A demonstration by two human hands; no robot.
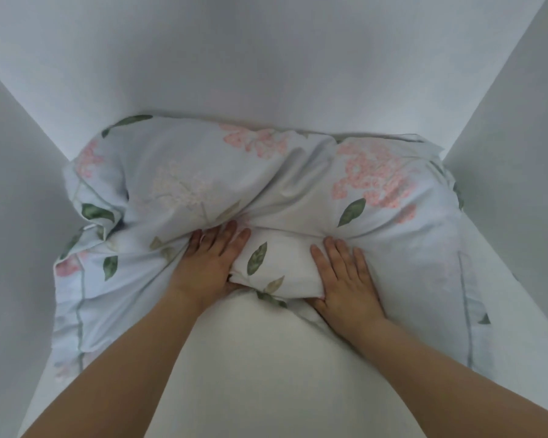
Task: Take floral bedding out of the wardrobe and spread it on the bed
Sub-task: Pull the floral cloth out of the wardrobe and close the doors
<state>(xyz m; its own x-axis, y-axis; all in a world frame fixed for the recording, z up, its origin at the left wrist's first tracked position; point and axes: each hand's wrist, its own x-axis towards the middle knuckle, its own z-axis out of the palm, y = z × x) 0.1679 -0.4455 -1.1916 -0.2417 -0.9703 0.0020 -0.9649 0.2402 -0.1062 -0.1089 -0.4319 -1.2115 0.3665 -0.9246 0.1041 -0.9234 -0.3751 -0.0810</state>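
Head view, looking into a white wardrobe (266, 58) compartment: back panel ahead, side walls angling in at left and right.

Floral bedding (298, 181) fills the compartment from wall to wall, bunched and creased. Pale blue-white cloth, pink flower clusters, green leaves. Its left part droops down over the front edge; a thin green piping line runs along both side portions.

Both bare forearms reach in from below. Left hand (208, 263) lies palm down on the cloth, fingers spread and extended, tips pushed into a fold at the middle. Right hand (345, 279) also palm down, fingers straight and slightly apart. Between the two hands sits a white rolled fold (276, 263) with leaf print; each hand presses against one side of it. Thumbs tuck under the roll's near edge, so neither hand closes into a fist — flat, open contact, squeezing from the sides.

A plain cream surface (266, 358) lies in front of the roll, between the forearms; cannot tell what it is.
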